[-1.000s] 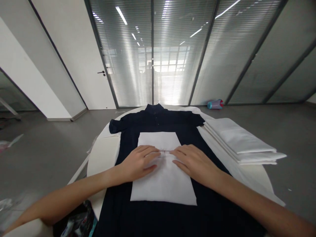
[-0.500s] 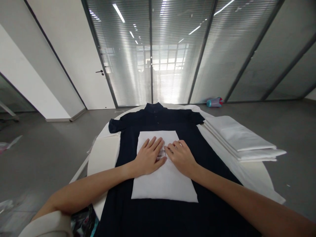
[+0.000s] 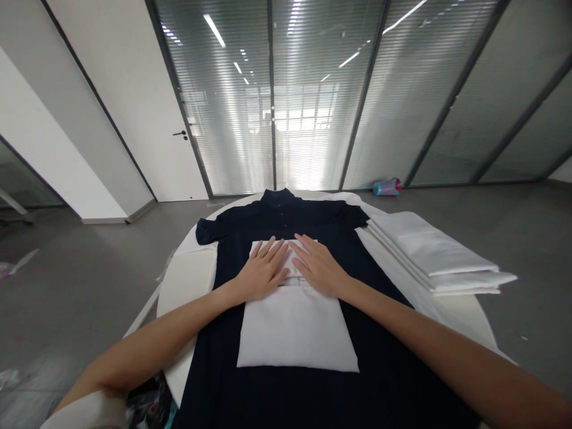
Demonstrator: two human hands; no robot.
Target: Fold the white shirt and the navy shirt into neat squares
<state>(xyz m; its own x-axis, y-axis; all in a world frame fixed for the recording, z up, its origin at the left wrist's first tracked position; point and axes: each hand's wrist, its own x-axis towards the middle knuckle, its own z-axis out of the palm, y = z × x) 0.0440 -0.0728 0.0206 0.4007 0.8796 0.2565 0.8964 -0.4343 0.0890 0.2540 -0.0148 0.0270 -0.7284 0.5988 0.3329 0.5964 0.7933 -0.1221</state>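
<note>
A dark navy short-sleeved shirt [image 3: 379, 381] lies spread flat, collar away from me, on a white round table [image 3: 190, 280]. On its middle rests a white rectangular sheet [image 3: 297, 333]. My left hand [image 3: 261, 271] and my right hand [image 3: 319, 268] lie flat side by side on the upper part of that sheet, fingers spread and pointing toward the collar, palms pressing down. Neither hand grips anything.
A stack of folded white cloths [image 3: 440, 259] sits on the table's right side. A pink and teal bottle [image 3: 388, 187] lies on the grey floor by the glass wall. A dark bag [image 3: 149, 396] is at the table's lower left edge.
Both hands slid away from me along the white sheet, from its middle to its upper part, turning from fingertips meeting to flat palms side by side.
</note>
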